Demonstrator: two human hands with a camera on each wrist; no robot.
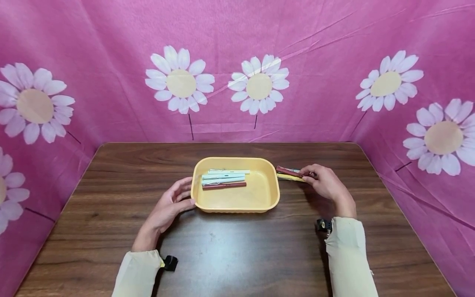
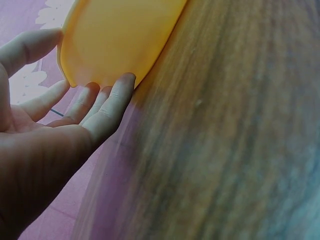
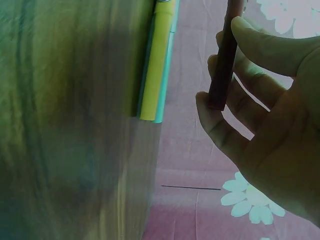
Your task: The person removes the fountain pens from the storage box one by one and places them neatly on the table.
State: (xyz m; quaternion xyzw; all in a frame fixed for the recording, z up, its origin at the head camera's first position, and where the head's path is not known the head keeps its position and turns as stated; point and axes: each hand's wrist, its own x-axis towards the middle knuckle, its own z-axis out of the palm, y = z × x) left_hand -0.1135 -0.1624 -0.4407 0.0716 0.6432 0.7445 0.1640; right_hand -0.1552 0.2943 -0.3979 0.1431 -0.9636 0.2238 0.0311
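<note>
A yellow plastic tray (image 1: 259, 202) sits on the table, with several capped pens lying crosswise in its left half. Among them are a dark red pen (image 1: 224, 186) and light blue pens (image 1: 223, 180). My left hand (image 1: 172, 206) touches the tray's left end, fingers spread and fairly straight in the left wrist view. Just right of the tray, my right hand (image 1: 328, 183) pinches another dark red pen (image 3: 223, 65) between thumb and fingers. Below that pen, a yellow pen (image 3: 157, 65) and a blue-green pen (image 3: 165, 85) lie side by side on the table.
The dark wood table (image 1: 237, 255) reaches back to a pink cloth (image 1: 237, 24) printed with white daisies, which also hangs along both sides. A small black camera (image 1: 170, 263) is worn at the left wrist, another black camera (image 1: 324, 225) at the right.
</note>
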